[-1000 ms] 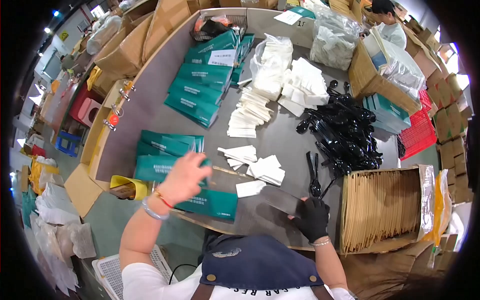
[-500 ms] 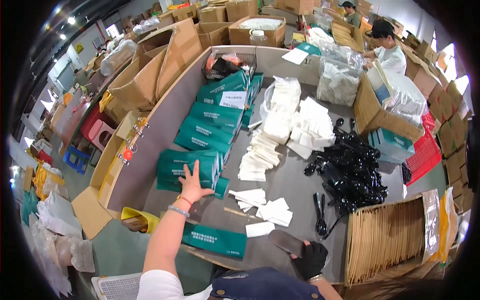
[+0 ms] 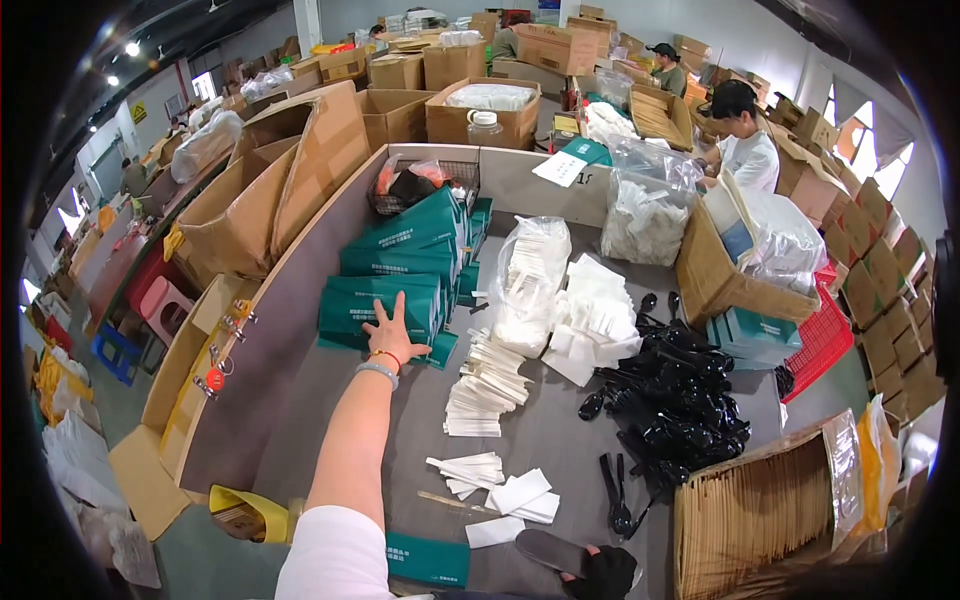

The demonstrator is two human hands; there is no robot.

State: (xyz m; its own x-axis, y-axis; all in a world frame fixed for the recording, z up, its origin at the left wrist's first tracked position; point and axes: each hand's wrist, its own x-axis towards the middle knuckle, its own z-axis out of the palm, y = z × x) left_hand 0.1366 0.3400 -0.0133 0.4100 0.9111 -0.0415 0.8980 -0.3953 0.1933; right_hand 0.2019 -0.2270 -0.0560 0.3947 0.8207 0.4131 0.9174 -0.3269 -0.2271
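The left hand is spread wide on top of the green packets stacked on the tabletop's far left; the right hand, in a black glove, is curled round a dark flat piece at the near edge

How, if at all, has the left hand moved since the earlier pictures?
Yes: forward, away from the person. Left hand is now closer to the wire basket than in both earlier pictures.
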